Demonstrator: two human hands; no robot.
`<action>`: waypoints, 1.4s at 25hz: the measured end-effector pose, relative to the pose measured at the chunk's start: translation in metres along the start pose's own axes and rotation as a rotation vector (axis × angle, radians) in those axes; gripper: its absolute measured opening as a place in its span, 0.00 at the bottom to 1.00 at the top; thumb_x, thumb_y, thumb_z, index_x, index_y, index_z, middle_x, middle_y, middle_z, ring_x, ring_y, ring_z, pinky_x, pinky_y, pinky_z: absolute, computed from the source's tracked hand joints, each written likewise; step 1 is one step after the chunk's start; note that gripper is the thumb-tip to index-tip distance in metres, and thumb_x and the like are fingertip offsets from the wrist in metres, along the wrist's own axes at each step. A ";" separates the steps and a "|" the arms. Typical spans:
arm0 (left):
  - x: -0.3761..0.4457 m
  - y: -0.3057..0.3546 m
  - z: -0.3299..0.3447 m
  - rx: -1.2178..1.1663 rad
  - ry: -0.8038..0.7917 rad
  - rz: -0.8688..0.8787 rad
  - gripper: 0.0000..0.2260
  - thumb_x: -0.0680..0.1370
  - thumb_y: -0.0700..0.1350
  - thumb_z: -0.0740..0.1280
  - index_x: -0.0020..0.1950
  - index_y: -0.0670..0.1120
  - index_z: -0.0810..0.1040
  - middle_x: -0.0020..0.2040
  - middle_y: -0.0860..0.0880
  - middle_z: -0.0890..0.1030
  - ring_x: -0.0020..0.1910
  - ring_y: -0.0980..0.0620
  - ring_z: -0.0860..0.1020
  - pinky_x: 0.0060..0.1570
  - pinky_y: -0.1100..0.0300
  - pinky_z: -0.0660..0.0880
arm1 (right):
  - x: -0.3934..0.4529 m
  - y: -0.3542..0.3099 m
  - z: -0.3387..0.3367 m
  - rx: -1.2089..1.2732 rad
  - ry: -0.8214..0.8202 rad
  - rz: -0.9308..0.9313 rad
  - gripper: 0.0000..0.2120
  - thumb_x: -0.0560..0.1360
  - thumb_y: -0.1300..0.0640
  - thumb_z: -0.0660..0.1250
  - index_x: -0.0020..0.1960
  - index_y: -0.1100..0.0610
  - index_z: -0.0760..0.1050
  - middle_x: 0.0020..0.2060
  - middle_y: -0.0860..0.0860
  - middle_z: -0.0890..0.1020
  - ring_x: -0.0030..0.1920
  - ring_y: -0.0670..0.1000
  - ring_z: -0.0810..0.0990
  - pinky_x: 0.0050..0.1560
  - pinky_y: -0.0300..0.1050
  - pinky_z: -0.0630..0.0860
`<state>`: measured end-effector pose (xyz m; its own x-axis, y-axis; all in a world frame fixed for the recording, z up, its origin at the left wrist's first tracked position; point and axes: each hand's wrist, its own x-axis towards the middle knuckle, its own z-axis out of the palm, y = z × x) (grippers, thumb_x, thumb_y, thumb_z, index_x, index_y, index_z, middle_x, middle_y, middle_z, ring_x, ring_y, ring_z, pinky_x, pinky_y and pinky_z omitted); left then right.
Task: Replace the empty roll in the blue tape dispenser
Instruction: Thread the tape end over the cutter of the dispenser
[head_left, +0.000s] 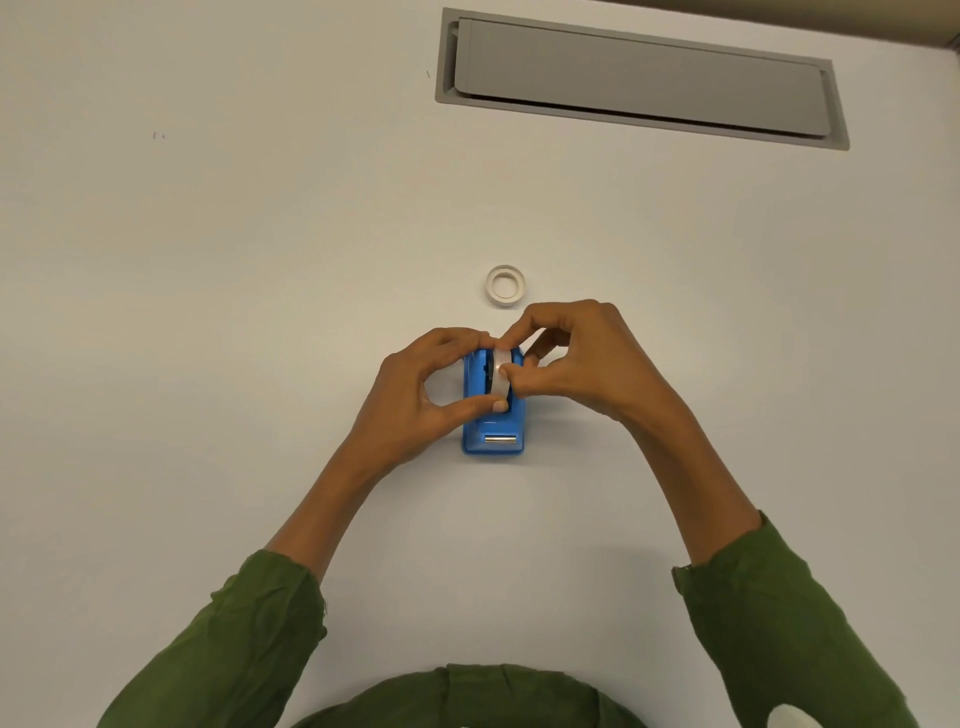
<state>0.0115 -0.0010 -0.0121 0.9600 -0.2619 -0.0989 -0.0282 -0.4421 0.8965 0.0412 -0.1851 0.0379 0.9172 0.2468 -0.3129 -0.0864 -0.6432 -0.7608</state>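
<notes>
An office, by the look of it: a plain white desk (260, 260) with a grey cable-access flap (641, 78).

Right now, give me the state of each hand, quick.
Left hand: closed, fingers pinching the tape roll in the blue dispenser.
Right hand: closed, fingers on the same roll.

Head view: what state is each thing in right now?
Dispenser: upright on the table, roll in its cradle.
New roll: on edge in the dispenser, pinched by both hands.
Empty core: flat on the table, beyond the hands.
Left hand: gripping the roll.
Right hand: gripping the roll.
Desk hatch: closed.
</notes>
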 end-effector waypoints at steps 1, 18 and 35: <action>0.000 0.000 0.001 0.004 -0.003 -0.001 0.23 0.67 0.50 0.75 0.61 0.50 0.76 0.59 0.55 0.77 0.57 0.61 0.74 0.56 0.77 0.67 | 0.001 0.000 0.000 0.005 0.003 0.003 0.08 0.64 0.59 0.76 0.41 0.51 0.82 0.34 0.46 0.83 0.38 0.48 0.82 0.41 0.39 0.77; -0.001 0.001 0.000 -0.004 -0.022 -0.014 0.23 0.69 0.50 0.73 0.63 0.48 0.76 0.62 0.51 0.77 0.60 0.56 0.74 0.60 0.66 0.69 | 0.007 0.018 -0.002 0.249 -0.100 0.029 0.06 0.69 0.53 0.75 0.45 0.52 0.83 0.42 0.49 0.85 0.40 0.50 0.85 0.44 0.46 0.83; -0.007 0.003 0.004 -0.086 0.019 0.004 0.21 0.71 0.47 0.72 0.64 0.48 0.75 0.61 0.53 0.77 0.61 0.59 0.74 0.61 0.68 0.70 | 0.008 0.018 0.028 0.504 0.109 0.174 0.04 0.71 0.57 0.73 0.40 0.55 0.79 0.34 0.49 0.79 0.30 0.43 0.75 0.28 0.34 0.71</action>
<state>0.0033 -0.0037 -0.0107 0.9651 -0.2469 -0.0877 -0.0089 -0.3653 0.9309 0.0360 -0.1748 0.0056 0.9052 0.0739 -0.4186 -0.3922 -0.2346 -0.8895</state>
